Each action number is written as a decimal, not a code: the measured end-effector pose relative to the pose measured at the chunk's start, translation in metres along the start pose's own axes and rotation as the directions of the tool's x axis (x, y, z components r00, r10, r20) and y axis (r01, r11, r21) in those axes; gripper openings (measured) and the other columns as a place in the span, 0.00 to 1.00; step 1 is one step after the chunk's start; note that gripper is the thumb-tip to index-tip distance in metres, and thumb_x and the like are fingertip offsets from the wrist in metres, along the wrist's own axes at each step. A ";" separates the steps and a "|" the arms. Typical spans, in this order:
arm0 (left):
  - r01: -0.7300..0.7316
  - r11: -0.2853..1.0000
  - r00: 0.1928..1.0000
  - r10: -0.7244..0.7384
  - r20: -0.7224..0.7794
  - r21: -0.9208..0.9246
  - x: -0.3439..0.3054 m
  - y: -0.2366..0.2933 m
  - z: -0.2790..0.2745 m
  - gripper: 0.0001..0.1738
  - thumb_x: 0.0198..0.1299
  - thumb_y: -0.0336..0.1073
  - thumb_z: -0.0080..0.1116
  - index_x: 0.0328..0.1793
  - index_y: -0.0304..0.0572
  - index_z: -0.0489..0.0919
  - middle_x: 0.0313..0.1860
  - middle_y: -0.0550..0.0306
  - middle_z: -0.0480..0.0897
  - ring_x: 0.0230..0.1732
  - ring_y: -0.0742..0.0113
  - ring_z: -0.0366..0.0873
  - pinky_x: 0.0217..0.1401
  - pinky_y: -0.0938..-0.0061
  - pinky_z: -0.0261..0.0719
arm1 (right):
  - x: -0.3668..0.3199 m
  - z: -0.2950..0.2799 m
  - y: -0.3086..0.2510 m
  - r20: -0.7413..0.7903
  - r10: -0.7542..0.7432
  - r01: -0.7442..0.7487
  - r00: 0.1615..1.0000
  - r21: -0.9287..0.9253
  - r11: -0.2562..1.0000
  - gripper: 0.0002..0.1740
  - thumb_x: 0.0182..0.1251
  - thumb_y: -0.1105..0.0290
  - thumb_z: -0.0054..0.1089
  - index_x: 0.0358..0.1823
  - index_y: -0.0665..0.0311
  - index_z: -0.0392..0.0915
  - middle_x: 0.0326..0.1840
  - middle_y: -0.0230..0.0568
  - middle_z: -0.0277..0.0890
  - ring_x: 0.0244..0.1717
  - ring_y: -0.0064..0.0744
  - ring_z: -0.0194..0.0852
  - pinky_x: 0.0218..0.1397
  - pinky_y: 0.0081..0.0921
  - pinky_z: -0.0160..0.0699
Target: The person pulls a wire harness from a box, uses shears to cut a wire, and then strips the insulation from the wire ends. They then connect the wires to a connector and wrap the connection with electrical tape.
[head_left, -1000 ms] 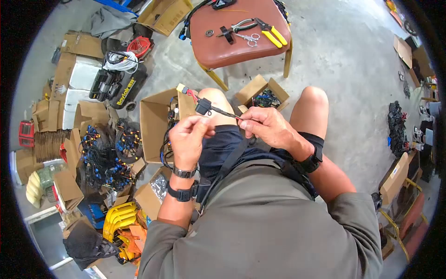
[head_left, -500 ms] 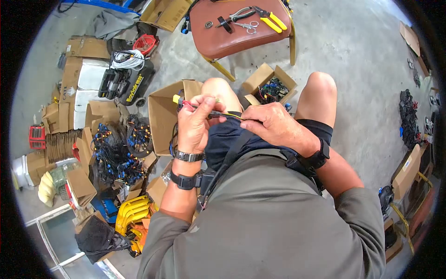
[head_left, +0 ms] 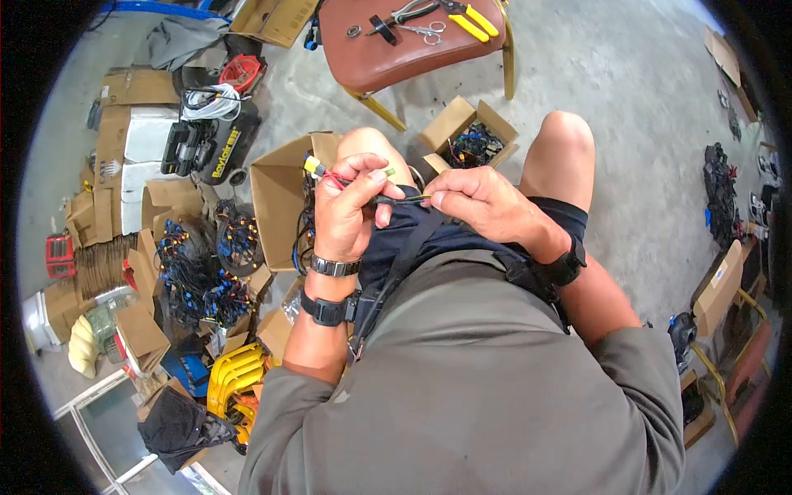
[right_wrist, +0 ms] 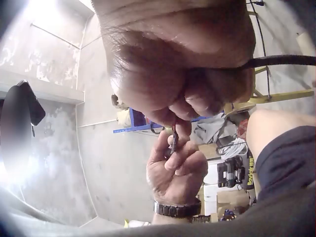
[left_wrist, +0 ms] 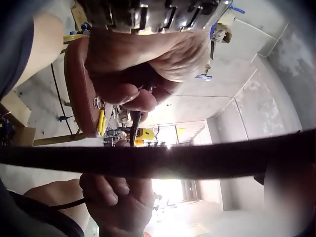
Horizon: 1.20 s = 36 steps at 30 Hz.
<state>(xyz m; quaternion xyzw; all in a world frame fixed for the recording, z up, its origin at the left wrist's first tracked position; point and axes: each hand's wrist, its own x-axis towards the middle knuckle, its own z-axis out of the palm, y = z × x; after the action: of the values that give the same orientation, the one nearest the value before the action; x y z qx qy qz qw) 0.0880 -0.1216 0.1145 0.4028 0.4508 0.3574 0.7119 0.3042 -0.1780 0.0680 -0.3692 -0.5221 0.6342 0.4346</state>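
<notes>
In the head view my left hand (head_left: 348, 206) has its fingers curled round a dark cable with red wires, and a yellow connector (head_left: 312, 165) sticks out beyond them. My right hand (head_left: 487, 206) pinches the sleeved cable (head_left: 404, 200) by its end, where a bit of yellow-green shows at the fingertips. The short cable stretches between both hands above the lap. The right wrist view shows the cable (right_wrist: 174, 140) joining the left hand (right_wrist: 177, 173) and the right hand (right_wrist: 173, 64). The black module seen earlier on the cable is hidden by the left hand.
A brown chair seat (head_left: 388, 62) ahead bears pliers, scissors (head_left: 431, 33) and a yellow-handled tool (head_left: 470, 23). Open cardboard boxes (head_left: 276, 186) stand by the knees, one with small dark parts (head_left: 474, 144). Bundled black cables (head_left: 202, 276) lie at the left.
My left hand has come up and closed over the cable near the connector, covering the black module. My right hand keeps its pinch. The view has shifted slightly.
</notes>
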 end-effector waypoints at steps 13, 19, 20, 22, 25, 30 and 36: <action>0.017 1.000 0.997 -0.015 0.070 -0.020 -0.001 -0.008 0.012 0.18 0.67 0.39 0.60 0.58 0.39 0.75 0.36 0.47 0.84 0.26 0.66 0.80 0.25 0.78 0.77 | 0.000 0.000 -0.009 0.035 0.204 -0.203 0.978 -0.035 0.979 0.12 0.73 0.64 0.56 0.39 0.67 0.80 0.23 0.31 0.74 0.25 0.17 0.70 0.29 0.21 0.70; -0.020 0.996 1.000 0.018 0.024 0.084 -0.005 -0.013 0.001 0.20 0.65 0.35 0.63 0.60 0.37 0.74 0.42 0.50 0.84 0.30 0.65 0.82 0.31 0.74 0.79 | -0.001 -0.003 -0.016 -0.013 0.258 -0.259 0.966 -0.075 0.963 0.12 0.73 0.64 0.55 0.39 0.67 0.79 0.22 0.32 0.75 0.24 0.18 0.71 0.26 0.22 0.71; -0.024 0.998 0.999 0.022 0.029 0.055 -0.006 -0.013 0.000 0.19 0.65 0.34 0.63 0.59 0.36 0.74 0.43 0.51 0.84 0.31 0.65 0.83 0.31 0.74 0.79 | -0.001 -0.003 -0.017 -0.007 0.270 -0.270 0.963 -0.082 0.959 0.12 0.73 0.64 0.54 0.40 0.66 0.79 0.22 0.32 0.75 0.24 0.18 0.71 0.26 0.23 0.70; -0.042 0.999 0.998 0.041 0.042 0.031 -0.006 -0.011 0.004 0.15 0.65 0.31 0.63 0.56 0.36 0.76 0.37 0.53 0.84 0.31 0.66 0.83 0.31 0.76 0.80 | 0.000 -0.002 -0.017 0.038 0.267 -0.265 0.963 -0.049 0.963 0.13 0.73 0.63 0.54 0.40 0.66 0.79 0.23 0.32 0.76 0.23 0.18 0.71 0.25 0.22 0.70; -0.066 0.998 0.995 0.065 0.076 0.011 -0.007 -0.008 0.006 0.14 0.65 0.30 0.62 0.55 0.35 0.78 0.35 0.53 0.84 0.32 0.66 0.84 0.32 0.77 0.81 | 0.003 0.000 -0.021 0.084 0.266 -0.265 0.960 -0.022 0.964 0.12 0.75 0.64 0.52 0.42 0.66 0.79 0.25 0.31 0.76 0.22 0.17 0.69 0.25 0.19 0.69; -0.086 0.996 0.991 0.084 0.106 0.019 -0.007 -0.001 0.010 0.13 0.65 0.30 0.62 0.54 0.34 0.79 0.40 0.48 0.85 0.35 0.65 0.84 0.34 0.76 0.82 | 0.003 0.000 -0.016 0.095 0.206 -0.205 0.974 -0.014 0.979 0.12 0.76 0.65 0.51 0.42 0.66 0.78 0.25 0.32 0.77 0.21 0.18 0.70 0.25 0.19 0.70; -0.139 0.990 0.987 0.137 0.084 0.020 -0.003 -0.002 0.012 0.11 0.63 0.29 0.63 0.50 0.34 0.80 0.44 0.44 0.86 0.34 0.66 0.84 0.34 0.77 0.82 | 0.003 0.003 -0.020 0.035 0.168 -0.159 0.985 -0.174 0.972 0.12 0.76 0.65 0.52 0.38 0.66 0.77 0.23 0.34 0.76 0.22 0.21 0.74 0.25 0.22 0.72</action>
<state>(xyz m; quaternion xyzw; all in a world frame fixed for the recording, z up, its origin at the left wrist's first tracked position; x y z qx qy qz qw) 0.0984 -0.1282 0.1168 0.4567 0.3967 0.3829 0.6981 0.3032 -0.1743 0.0882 -0.4311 -0.5527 0.6299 0.3346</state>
